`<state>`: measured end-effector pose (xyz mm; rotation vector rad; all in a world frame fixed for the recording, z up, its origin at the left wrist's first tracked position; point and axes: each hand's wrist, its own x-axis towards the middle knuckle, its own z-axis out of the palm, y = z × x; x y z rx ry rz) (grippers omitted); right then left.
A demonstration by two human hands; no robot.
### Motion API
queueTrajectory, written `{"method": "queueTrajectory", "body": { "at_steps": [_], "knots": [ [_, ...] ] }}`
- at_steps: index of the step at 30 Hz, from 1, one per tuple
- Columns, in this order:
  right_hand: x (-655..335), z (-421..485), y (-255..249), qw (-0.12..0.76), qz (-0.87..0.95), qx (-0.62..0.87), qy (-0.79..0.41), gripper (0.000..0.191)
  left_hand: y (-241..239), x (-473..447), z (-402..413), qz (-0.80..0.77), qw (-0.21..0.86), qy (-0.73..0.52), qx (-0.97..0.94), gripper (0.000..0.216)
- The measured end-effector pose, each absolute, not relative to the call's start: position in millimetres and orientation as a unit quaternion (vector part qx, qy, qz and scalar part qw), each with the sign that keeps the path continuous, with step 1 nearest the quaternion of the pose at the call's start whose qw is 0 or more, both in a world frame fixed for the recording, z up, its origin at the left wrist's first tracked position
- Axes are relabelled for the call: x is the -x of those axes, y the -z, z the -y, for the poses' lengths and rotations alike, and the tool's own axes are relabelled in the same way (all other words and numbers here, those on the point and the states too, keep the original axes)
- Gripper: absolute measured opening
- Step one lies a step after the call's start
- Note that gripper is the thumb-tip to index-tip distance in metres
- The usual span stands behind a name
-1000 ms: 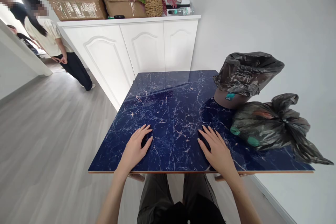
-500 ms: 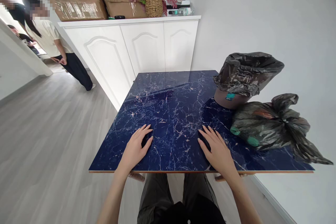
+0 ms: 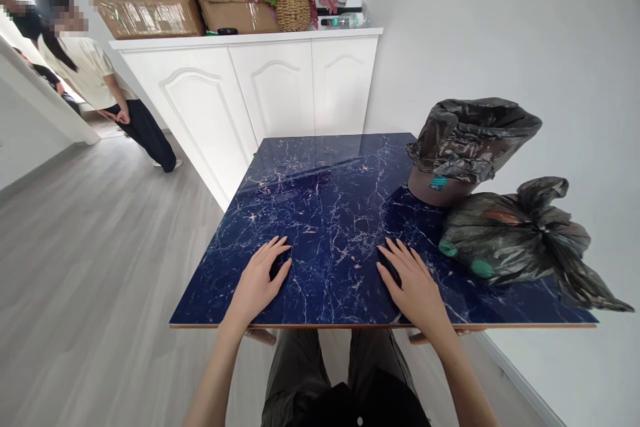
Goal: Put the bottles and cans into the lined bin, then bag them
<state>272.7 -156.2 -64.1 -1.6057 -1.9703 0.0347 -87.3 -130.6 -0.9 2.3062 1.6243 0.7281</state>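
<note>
My left hand [image 3: 263, 277] lies flat on the dark blue marble-patterned table [image 3: 330, 213], fingers stretched forward and nothing in it. Level with it, my right hand [image 3: 410, 280] rests palm down on the same surface, also holding nothing. To the right of my right hand lies a knotted black garbage bag [image 3: 515, 240], filled, with green round shapes and something reddish showing through the thin plastic. Behind that bag stands a brownish trash can [image 3: 440, 188], its top lined with a black bag [image 3: 475, 133] folded over the rim.
Beyond the table is a white cabinet [image 3: 280, 87] bearing a cardboard box [image 3: 150, 15], a wicker basket of flowers [image 3: 293, 11] and a plastic bottle [image 3: 347, 20]. A person [image 3: 90, 67] stands at the far left, with another partly visible behind. A wall borders the right side.
Both my hands stay in place on the table. At the far left, the standing person has shifted slightly left, and the one behind is less visible.
</note>
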Motion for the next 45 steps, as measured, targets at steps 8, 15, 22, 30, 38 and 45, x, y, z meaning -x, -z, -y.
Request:
{"method": "queueTrajectory", "body": {
  "at_steps": [8,15,22,30,38,45],
  "knots": [
    [-269.0,163.1,49.6,0.371,0.713,0.593,-0.045,0.048,0.7,87.8,131.2,-0.550,0.103,-0.254,-0.789,0.039],
    [-315.0,187.6,-21.1,0.525,0.588,0.597,0.150,0.027,3.4,91.2,130.3,-0.535,0.099,-0.261,-0.797,0.039],
    [-430.3,162.8,-15.5,0.438,0.497,0.718,0.213,0.062,5.0,92.5,129.9,-0.527,0.096,-0.282,-0.796,0.037],
    [-432.4,161.3,15.1,0.407,0.534,0.704,0.232,0.062,4.4,92.8,132.3,-0.525,0.099,-0.284,-0.796,0.034],
    [-375.8,180.9,15.5,0.424,0.577,0.685,0.138,0.048,4.0,92.0,132.8,-0.534,0.107,-0.269,-0.795,0.037],
    [-308.9,175.5,21.3,0.456,0.645,0.610,0.060,0.033,3.3,91.6,133.5,-0.538,0.107,-0.268,-0.792,0.037]
  ]
}}
